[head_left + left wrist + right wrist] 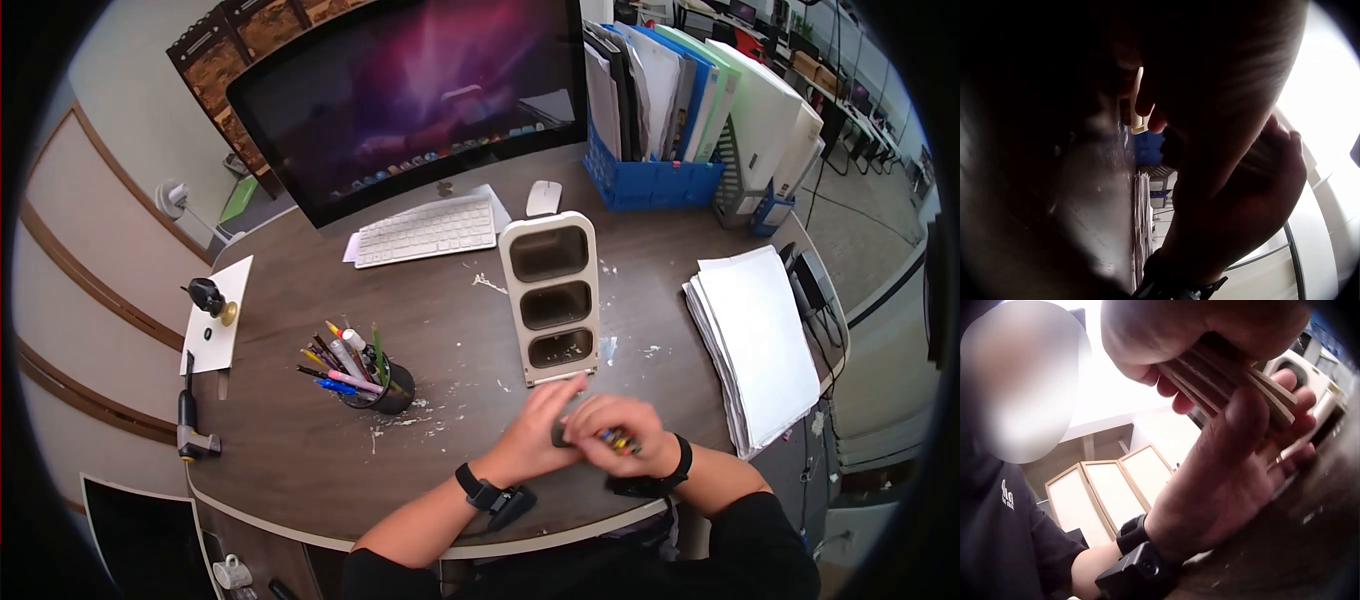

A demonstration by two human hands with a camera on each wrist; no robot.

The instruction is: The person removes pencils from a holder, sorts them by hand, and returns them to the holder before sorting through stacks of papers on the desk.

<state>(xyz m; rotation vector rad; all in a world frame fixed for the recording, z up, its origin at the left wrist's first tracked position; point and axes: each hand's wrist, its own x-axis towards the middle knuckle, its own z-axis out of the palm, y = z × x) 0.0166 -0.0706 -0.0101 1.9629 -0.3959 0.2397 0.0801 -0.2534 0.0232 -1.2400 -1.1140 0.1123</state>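
My right hand grips a bundle of slim sticks near the front edge of the desk. Their coloured ends poke out of that fist in the head view, and pale ends show in the right wrist view. Beside it, my left hand touches the other end of the bundle, thumb lying along the sticks and fingers stretched out. Just beyond both hands is a beige three-compartment organizer. To the left stands a black mesh cup full of pens and pencils. The left wrist view is dark, with the bundle mostly hidden.
A white keyboard, a mouse and a large monitor are at the back. At right lies a paper stack, behind it a blue file holder. A cordless tool sits at the left edge. Pale crumbs dot the desk.
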